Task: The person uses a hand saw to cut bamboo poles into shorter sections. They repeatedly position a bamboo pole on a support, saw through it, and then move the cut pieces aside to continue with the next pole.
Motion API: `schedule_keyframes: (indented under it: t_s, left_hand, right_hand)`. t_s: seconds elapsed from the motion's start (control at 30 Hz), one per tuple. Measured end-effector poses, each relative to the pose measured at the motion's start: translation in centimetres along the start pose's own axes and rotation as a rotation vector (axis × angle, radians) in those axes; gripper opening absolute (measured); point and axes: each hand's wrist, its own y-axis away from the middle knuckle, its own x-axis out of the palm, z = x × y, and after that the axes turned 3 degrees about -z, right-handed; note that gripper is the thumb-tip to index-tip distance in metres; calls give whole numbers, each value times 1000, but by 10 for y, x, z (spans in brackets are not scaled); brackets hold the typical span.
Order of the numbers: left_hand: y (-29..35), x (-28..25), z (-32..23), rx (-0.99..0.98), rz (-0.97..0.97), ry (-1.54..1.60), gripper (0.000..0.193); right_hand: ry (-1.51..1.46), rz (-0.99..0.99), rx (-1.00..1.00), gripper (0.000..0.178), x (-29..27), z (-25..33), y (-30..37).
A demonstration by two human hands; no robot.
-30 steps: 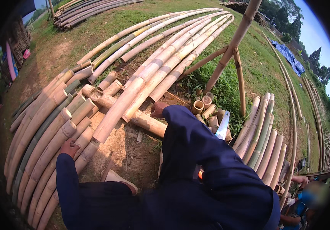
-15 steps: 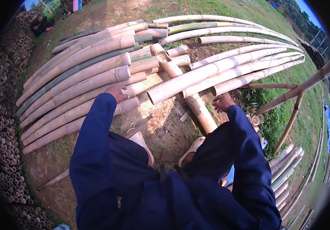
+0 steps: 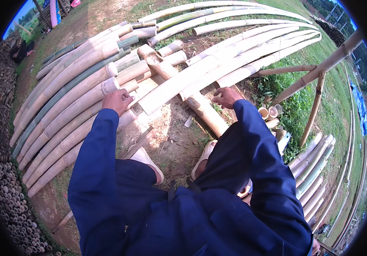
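My left hand (image 3: 118, 101), fingers loosely curled and thumb apart, is beside the cut end of a thick bamboo pole (image 3: 109, 86) in the left stack. It grips nothing I can see; whether it touches the pole I cannot tell. My right hand (image 3: 227, 97) has its fingers apart and holds nothing. It is just below the cut end of a pale bamboo pole (image 3: 230, 77). Beside that lies a wide pale bamboo pole (image 3: 162, 91), its near end pointing between my hands. These right-hand poles rest across a bamboo crosspiece (image 3: 209, 115).
Stacked bamboo sections (image 3: 17, 213) line the left edge. A bamboo post frame (image 3: 320, 83) stands at the right, with short cut bamboo pieces (image 3: 273, 112) by my knee. More bamboo poles (image 3: 313, 170) lie at the lower right. My shoes (image 3: 147, 164) stand on sawdust-strewn ground.
The view has shifted, so the poles sit farther left in it. My left hand has moved rightward relative to the left stack's pole ends. My right hand stays near the same pole end.
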Motion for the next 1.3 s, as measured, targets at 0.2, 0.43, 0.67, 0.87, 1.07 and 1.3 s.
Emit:
schedule_keyframes:
  t_s: [0.2, 0.43, 0.67, 0.87, 1.07, 1.3]
  left_hand:
    - [-58, 76, -92, 138, -5, -72, 65]
    - [-117, 108, -170, 153, 77, -250, 107]
    - [-129, 121, -191, 116, 203, -281, 108]
    - [-132, 138, -188, 94, 164, -257, 78]
    - [-130, 134, -188, 143, 167, -251, 78]
    - [-85, 109, -159, 231, 145, -191, 75]
  right_hand:
    - [63, -85, -45, 47, -8, 4, 20]
    - [91, -95, 7, 46, -21, 2, 38]
    - [-8, -129, 6, 45, -29, -3, 43]
    - [-13, -127, 38, 48, -30, -12, 45]
    - [5, -53, 55, 48, -27, -15, 43]
    - [89, -39, 1, 48, -18, 12, 28]
